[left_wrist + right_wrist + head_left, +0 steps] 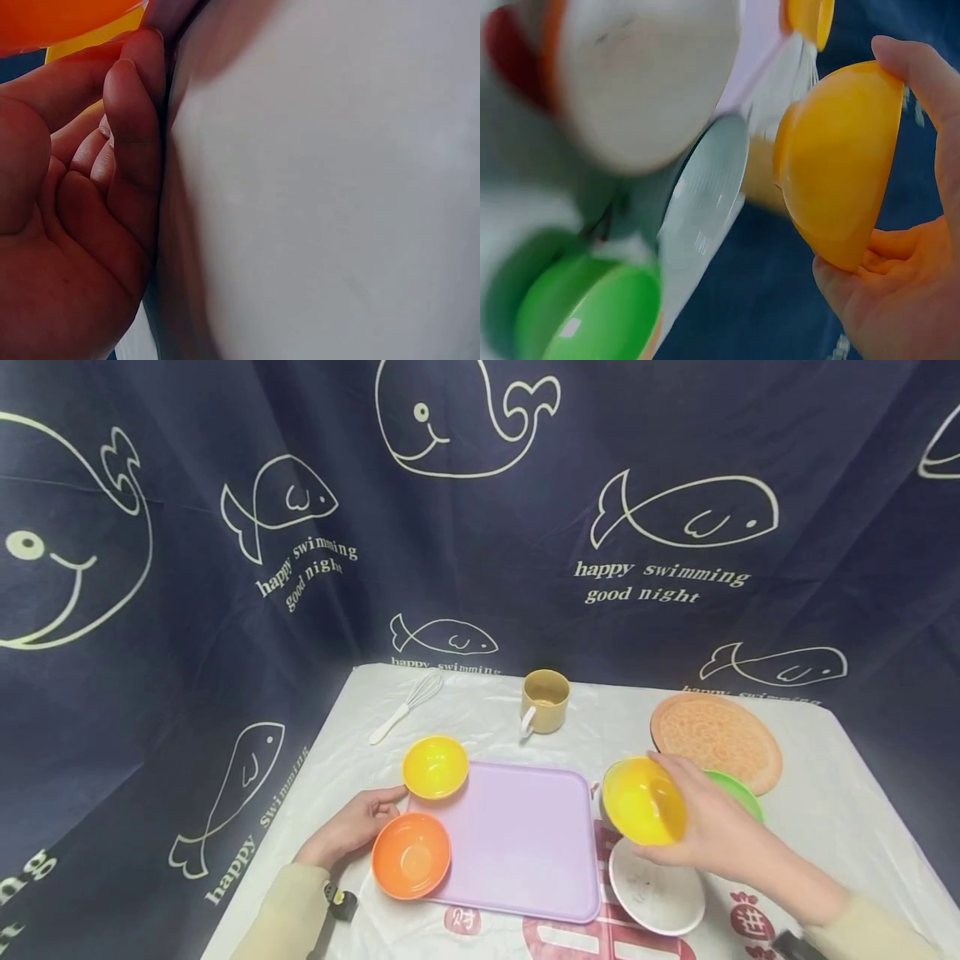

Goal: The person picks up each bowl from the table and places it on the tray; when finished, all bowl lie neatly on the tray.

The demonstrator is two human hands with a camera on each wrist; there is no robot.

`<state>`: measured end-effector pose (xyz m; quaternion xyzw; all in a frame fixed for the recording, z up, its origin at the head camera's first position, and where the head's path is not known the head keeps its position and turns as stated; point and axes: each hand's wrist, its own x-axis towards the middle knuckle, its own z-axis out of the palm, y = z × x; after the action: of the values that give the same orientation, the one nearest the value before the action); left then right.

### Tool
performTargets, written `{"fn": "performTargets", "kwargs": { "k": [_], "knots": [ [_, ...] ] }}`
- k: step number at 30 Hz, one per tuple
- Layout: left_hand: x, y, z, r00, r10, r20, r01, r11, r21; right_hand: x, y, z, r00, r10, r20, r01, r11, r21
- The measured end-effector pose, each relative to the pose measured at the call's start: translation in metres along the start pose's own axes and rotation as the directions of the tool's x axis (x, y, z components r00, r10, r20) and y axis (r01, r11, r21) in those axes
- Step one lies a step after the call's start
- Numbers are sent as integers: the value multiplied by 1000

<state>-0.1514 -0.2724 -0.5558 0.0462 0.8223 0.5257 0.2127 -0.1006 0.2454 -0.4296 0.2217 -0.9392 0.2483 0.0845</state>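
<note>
My right hand (pixel 708 818) holds a yellow bowl (pixel 847 161) by its rim, thumb on one side and fingers on the other. That bowl is tilted and raised above a white bowl (pixel 657 893) and a greyish bowl (pixel 709 184), which it mostly hides in the head view. My left hand (pixel 356 827) pinches the left edge of a lilac tray (pixel 525 843), its fingertips (pixel 135 82) at the edge. Just beyond that hand sits a second yellow bowl (pixel 435 767); nearer stands an orange bowl (pixel 412 857). Both overlap the tray's left side.
A tan mug (pixel 545 702) with a white handle stands behind the tray. To its left lies a whisk (pixel 408 706). At the back right is a round orange-patterned plate (pixel 716 735), with a green bowl (pixel 738 793) partly behind my right hand.
</note>
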Motion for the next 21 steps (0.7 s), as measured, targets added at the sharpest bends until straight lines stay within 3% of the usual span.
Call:
{"fn": "performTargets", "kwargs": {
  "k": [5,10,15,21],
  "knots": [
    [-1,3,0,1000,1,-7,-1,1000,2,44,-18,41,993,-59,99,54,997,52],
    [-3,4,0,1000,14,14,-14,1000,-20,78,-35,81,976,-51,211,30,995,98],
    [-4,5,1,999,20,26,-19,999,-37,100,-43,111,959,-47,278,10,991,132],
    [-3,5,0,999,22,24,-21,1000,-23,118,-50,131,951,-37,308,0,993,120]
  ]
}}
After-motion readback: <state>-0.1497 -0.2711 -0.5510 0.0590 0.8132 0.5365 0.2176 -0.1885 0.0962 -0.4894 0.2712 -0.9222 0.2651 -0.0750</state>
